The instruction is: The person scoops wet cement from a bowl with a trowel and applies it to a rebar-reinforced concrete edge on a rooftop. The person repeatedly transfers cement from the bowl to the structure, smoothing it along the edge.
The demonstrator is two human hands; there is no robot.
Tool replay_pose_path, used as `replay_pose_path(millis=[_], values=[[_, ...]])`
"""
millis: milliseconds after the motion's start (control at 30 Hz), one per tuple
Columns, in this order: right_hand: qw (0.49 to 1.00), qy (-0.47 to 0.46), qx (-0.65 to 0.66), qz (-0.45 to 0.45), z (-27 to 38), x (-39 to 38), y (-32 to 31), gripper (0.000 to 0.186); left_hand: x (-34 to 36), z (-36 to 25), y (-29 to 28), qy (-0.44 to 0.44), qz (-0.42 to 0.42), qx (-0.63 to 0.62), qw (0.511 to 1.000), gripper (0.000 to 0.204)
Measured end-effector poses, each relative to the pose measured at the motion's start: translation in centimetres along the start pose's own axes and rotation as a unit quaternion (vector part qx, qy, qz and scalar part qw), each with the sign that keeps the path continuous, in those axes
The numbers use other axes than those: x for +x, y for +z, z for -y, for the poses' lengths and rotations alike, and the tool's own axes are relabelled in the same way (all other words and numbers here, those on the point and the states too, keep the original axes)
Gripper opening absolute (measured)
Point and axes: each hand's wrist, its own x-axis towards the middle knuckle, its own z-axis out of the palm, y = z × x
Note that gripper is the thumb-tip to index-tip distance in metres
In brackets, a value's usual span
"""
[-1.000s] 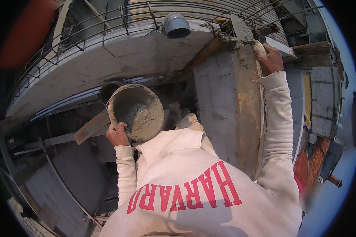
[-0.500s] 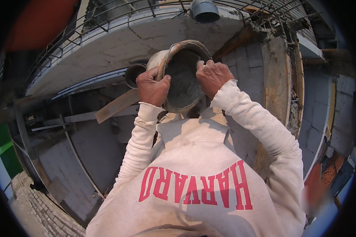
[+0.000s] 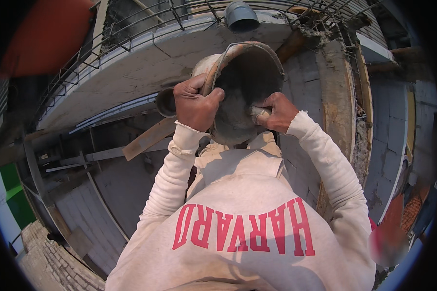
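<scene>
A mortar-stained bucket [image 3: 206, 65] is tilted in front of my body, its mouth facing me. Inside, its walls are dark and coated grey. My left hand [image 3: 196, 103] is closed around the left part of its rim. At the lower right of the mouth, my right hand [image 3: 279, 112] is closed around a pale, rounded piece, possibly a tool's handle; its kind does not show clearly. The bucket's wire handle runs along its upper rim.
Beyond the bucket stands a pale block wall [image 3: 145, 63] with steel rebar [image 3: 172, 12] and a grey pipe [image 3: 241, 18] above it. Another round container [image 3: 166, 102] and a wooden board [image 3: 148, 140] lie to the left. A thick timber [image 3: 336, 92] rises at the right.
My right hand has left the bucket's right rim and moved down and right, closing on a pale piece. The bucket has shifted slightly right, with my left hand still on its rim.
</scene>
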Motion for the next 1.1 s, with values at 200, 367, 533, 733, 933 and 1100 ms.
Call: replay_pose_path(millis=[200,367,533,733,933,1100], values=[[0.994,0.013,0.096,-0.046,-0.5,-3.3,-2.2,0.035,0.1,1.9,2.0,-0.049,-0.027,-0.053,0.997,0.018],[0.991,0.063,0.097,-0.068,1.3,-6.9,-7.9,0.033,0.8,4.2,5.6,-0.074,-0.087,-0.190,0.975,0.014],[0.976,0.127,0.142,-0.107,0.3,-10.3,-14.0,0.030,1.3,5.5,6.1,-0.065,-0.093,-0.136,0.984,0.009],[0.950,0.115,0.196,-0.216,-1.9,-12.0,-22.8,0.029,-0.1,6.9,4.3,-0.091,-0.160,-0.139,0.973,0.007],[0.936,0.226,-0.052,-0.263,-4.2,-9.1,-30.7,0.026,-3.8,9.9,-0.4,-0.120,-0.214,-0.074,0.966,0.007],[0.736,0.104,-0.631,-0.222,-8.3,-3.4,-29.7,0.030,-6.2,12.5,-2.9,-0.138,-0.234,-0.031,0.962,0.006]])
